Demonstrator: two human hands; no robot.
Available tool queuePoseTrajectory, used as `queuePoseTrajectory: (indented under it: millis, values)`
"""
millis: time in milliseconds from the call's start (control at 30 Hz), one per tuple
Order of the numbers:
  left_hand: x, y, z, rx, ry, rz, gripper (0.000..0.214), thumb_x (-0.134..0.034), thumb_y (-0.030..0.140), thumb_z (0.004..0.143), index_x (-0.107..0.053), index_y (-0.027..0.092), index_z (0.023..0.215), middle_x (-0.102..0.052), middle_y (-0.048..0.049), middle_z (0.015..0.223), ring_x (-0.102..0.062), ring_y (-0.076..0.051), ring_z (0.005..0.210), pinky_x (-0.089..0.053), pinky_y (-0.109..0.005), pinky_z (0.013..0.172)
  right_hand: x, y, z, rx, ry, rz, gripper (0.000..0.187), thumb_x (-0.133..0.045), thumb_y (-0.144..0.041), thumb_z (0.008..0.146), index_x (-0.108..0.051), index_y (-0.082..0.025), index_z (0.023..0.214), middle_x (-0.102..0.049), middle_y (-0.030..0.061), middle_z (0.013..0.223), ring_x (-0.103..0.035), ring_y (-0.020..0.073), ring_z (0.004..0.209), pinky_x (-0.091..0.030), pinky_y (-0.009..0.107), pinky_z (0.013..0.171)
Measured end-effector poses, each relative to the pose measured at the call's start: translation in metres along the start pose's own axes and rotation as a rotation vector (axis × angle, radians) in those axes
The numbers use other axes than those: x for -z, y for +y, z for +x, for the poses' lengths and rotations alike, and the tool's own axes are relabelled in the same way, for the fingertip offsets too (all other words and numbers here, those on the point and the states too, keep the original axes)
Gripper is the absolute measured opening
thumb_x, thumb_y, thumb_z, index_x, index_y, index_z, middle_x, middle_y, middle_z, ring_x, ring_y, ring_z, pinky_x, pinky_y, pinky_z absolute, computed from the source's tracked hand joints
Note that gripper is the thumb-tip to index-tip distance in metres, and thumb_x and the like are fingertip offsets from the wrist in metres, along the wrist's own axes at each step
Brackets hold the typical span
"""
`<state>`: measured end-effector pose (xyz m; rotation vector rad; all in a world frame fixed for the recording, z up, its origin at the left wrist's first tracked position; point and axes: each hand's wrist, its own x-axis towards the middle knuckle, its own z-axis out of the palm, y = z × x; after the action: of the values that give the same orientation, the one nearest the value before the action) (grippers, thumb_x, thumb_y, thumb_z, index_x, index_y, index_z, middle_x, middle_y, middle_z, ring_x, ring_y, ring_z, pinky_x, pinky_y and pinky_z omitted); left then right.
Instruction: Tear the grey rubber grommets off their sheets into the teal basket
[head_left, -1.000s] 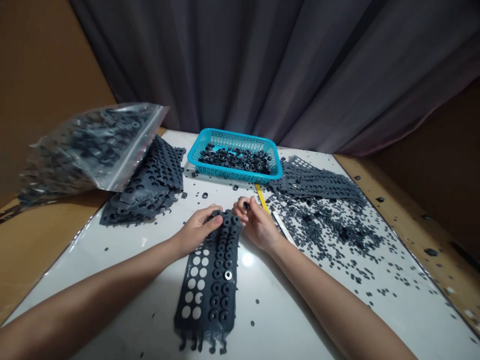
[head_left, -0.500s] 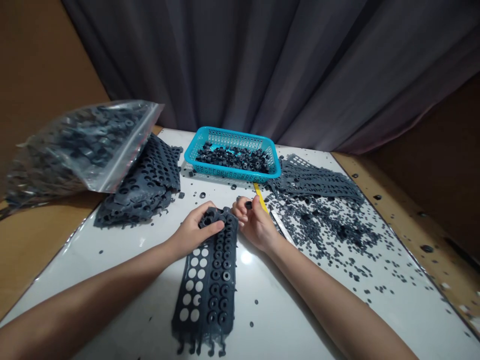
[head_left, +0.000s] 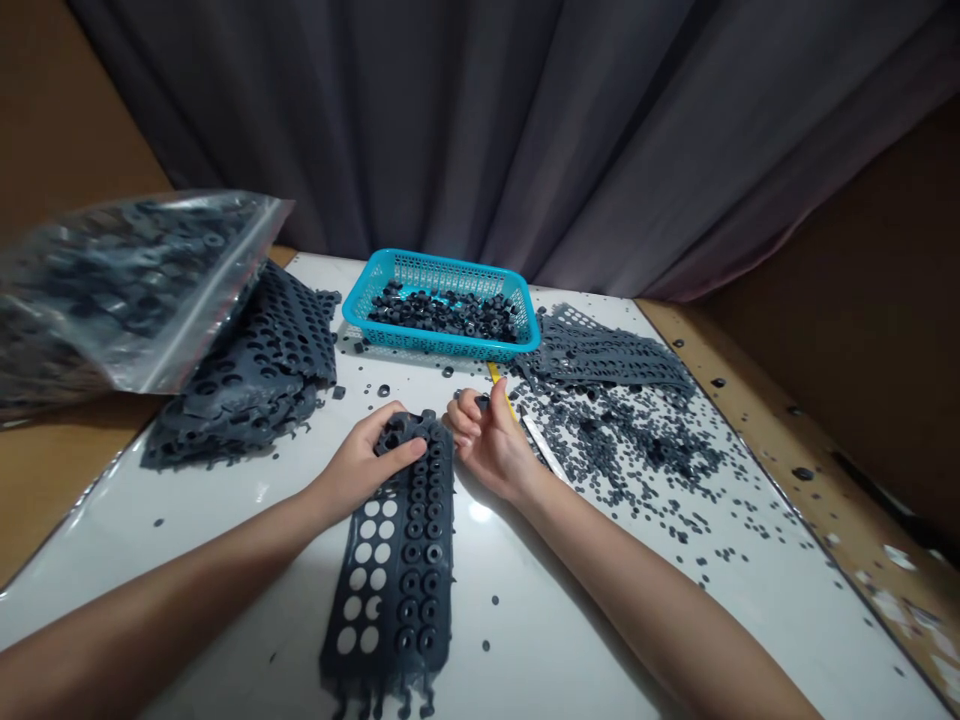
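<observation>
A dark grey rubber sheet [head_left: 390, 640] lies lengthwise before me; its left rows are punched-out holes, and its right rows still carry ring-shaped pieces. My left hand [head_left: 375, 455] grips the far end, thumb on top and fingers curled beneath. Just to the right, my right hand [head_left: 491, 440] is raised palm inward, pinching a small black rubber piece [head_left: 482, 402] between thumb and fingers. Beyond both hands stands a turquoise basket [head_left: 442, 345] with many loose black pieces inside.
A zip bag [head_left: 142, 290] full of dark pieces rests at left on folded perforated sheets [head_left: 255, 370]. More perforated sheets [head_left: 607, 350] lie at right, with scattered small discs [head_left: 637, 450] in front. A yellow strip [head_left: 493, 373] and a white strip [head_left: 544, 447] lie near my right hand.
The whole view has shifted slightly, so things appear farther left. Both hands keep nearly the same pose, with the black piece still in the right hand's pinch.
</observation>
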<state>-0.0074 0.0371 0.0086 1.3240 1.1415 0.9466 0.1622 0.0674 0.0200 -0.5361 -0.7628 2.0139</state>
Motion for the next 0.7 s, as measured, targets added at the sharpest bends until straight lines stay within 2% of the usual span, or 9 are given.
queuePoseTrajectory:
  millis: [67,167,233,300,400,533,600,700]
  values:
    - [-0.001,0.001,0.0,0.005,0.015,0.016,0.029,-0.064,0.041,0.072,-0.045,0.02,0.077,-0.042,0.0054,0.068,-0.043,-0.012,0.065,-0.034,-0.022,0.062,0.003,-0.005,0.0,0.041,0.021,-0.18,0.051,-0.043,-0.066,0.078,-0.041,-0.019,0.058,-0.027,-0.0055,0.051,-0.024,0.0101,0.048,-0.024,0.023,0.05]
    - [-0.001,0.004,0.0,0.007,0.029,0.065,0.027,-0.064,0.039,0.072,-0.047,0.02,0.078,-0.046,0.0055,0.069,-0.045,-0.012,0.066,-0.036,-0.022,0.063,0.005,-0.018,-0.001,0.126,0.027,-0.496,0.037,-0.052,-0.051,0.082,-0.049,-0.019,0.065,-0.041,-0.0031,0.055,-0.036,0.0105,0.052,-0.027,0.025,0.054]
    - [-0.002,0.007,-0.001,0.002,0.031,0.091,0.024,-0.063,0.038,0.073,-0.048,0.02,0.078,-0.047,0.0055,0.069,-0.046,-0.012,0.068,-0.036,-0.022,0.064,0.004,-0.027,-0.003,0.127,0.015,-0.629,0.028,-0.05,-0.044,0.086,-0.054,-0.019,0.074,-0.049,-0.0009,0.063,-0.042,0.0112,0.056,-0.029,0.026,0.057]
    - [-0.001,0.009,-0.001,-0.004,0.029,0.098,0.023,-0.062,0.037,0.074,-0.048,0.02,0.078,-0.047,0.0055,0.069,-0.047,-0.012,0.068,-0.036,-0.022,0.065,-0.001,-0.035,-0.006,0.115,0.015,-0.769,0.024,-0.045,-0.04,0.089,-0.056,-0.019,0.083,-0.049,-0.0007,0.066,-0.042,0.0117,0.058,-0.03,0.026,0.057]
    - [-0.001,0.009,-0.001,-0.022,0.02,0.093,0.022,-0.061,0.037,0.075,-0.047,0.02,0.079,-0.046,0.0056,0.07,-0.046,-0.012,0.069,-0.036,-0.022,0.065,-0.01,-0.039,-0.012,0.176,-0.008,-1.145,0.02,-0.044,-0.035,0.089,-0.057,-0.019,0.088,-0.047,-0.0006,0.067,-0.041,0.0133,0.061,-0.029,0.026,0.058]
    - [0.0,0.008,-0.001,-0.042,-0.03,0.075,0.02,-0.057,0.036,0.078,-0.045,0.02,0.08,-0.042,0.0053,0.071,-0.043,-0.012,0.07,-0.036,-0.022,0.066,-0.016,-0.036,-0.018,0.278,-0.167,-1.567,0.015,-0.054,-0.033,0.083,-0.053,-0.019,0.084,-0.051,0.0024,0.073,-0.043,0.016,0.067,-0.028,0.028,0.061]
    - [0.0,0.008,-0.002,-0.039,-0.062,0.067,0.017,-0.055,0.034,0.079,-0.045,0.02,0.082,-0.044,0.0047,0.073,-0.044,-0.013,0.073,-0.037,-0.022,0.068,-0.017,-0.035,-0.018,0.282,-0.254,-1.672,0.014,-0.053,-0.032,0.083,-0.051,-0.019,0.078,-0.049,0.0024,0.071,-0.041,0.0157,0.065,-0.027,0.028,0.06]
    - [0.0,0.008,-0.002,-0.036,-0.097,0.072,0.014,-0.052,0.032,0.08,-0.046,0.021,0.084,-0.045,0.0041,0.075,-0.045,-0.014,0.075,-0.037,-0.024,0.07,-0.016,-0.037,-0.017,0.269,-0.313,-1.735,0.016,-0.05,-0.028,0.085,-0.046,-0.019,0.072,-0.045,0.0003,0.065,-0.038,0.0136,0.06,-0.024,0.028,0.058]
